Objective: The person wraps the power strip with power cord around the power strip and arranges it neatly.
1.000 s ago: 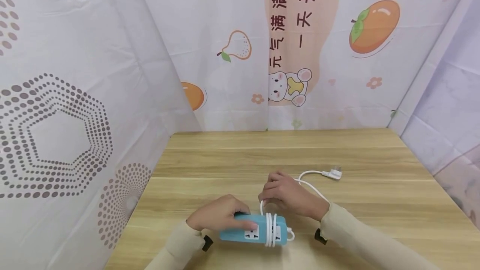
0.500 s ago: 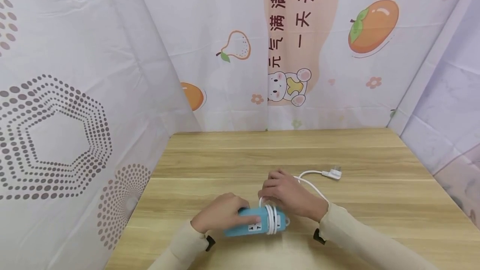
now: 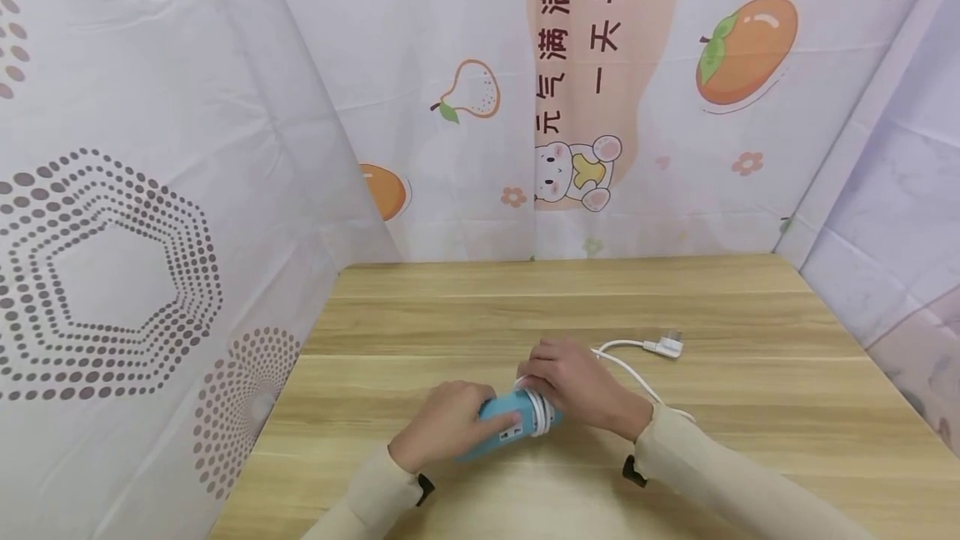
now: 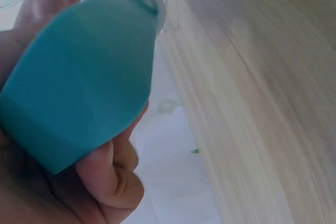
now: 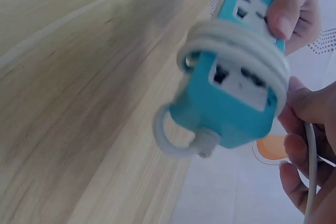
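A light-blue power strip (image 3: 528, 415) is tilted in my left hand (image 3: 446, 423), whose thumb lies across its socket face and whose fingers curl under it. Its plain blue end (image 4: 89, 72) fills much of the left wrist view. Several turns of white power cord (image 5: 236, 38) wrap around the strip's right part, and a small cord loop (image 5: 170, 137) leaves the end. Beside those turns, my right hand (image 3: 577, 382) pinches the loose cord (image 5: 311, 166) between thumb and fingers. In the head view the right hand hides part of the strip's right end.
The cord's free part (image 3: 628, 370) trails right over the wooden table (image 3: 450, 307) to a white plug (image 3: 666, 347) lying on it. White printed curtains (image 3: 465, 157) stand behind and to the left of the table. A small black object (image 3: 633, 472) sits at the right wrist.
My left hand has raised the power strip away from me and tilted its right end upward, nearer the right hand. The right hand has stayed almost in place with the cord. The plug lies still.
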`<state>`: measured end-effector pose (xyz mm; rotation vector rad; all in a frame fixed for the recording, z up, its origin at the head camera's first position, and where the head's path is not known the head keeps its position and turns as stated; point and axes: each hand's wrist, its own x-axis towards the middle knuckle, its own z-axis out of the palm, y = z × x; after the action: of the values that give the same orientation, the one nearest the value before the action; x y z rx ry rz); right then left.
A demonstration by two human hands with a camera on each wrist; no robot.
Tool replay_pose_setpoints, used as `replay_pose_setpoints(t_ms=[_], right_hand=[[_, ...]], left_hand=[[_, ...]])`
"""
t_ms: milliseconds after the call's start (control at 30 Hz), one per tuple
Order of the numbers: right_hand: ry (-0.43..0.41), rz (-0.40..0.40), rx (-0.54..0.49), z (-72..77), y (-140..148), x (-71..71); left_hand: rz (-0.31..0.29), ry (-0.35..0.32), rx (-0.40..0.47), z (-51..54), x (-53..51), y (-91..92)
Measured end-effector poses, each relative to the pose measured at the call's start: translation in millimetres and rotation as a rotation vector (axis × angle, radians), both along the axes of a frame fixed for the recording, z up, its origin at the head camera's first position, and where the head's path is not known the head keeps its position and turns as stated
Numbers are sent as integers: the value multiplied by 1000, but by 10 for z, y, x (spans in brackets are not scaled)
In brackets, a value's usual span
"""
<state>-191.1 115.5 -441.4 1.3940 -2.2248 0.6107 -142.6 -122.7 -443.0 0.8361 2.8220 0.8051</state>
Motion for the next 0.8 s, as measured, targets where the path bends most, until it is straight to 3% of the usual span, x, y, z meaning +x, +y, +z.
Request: replay_pose_setpoints(t_ms=[300,433,567,800], right_hand=[[-38,-67,-52,72,-21,4],[-52,-73,-83,95,-19,12],[-64,-40,-127,81,-19,13],[-63,8,-212,40,-39,18]], left_hand=[[101,138,34,5,-5,0],[189,187,37,-6,-8,-25],[261,180,36,-30,-26,-78],[307,183,114,-26,-33,-127]])
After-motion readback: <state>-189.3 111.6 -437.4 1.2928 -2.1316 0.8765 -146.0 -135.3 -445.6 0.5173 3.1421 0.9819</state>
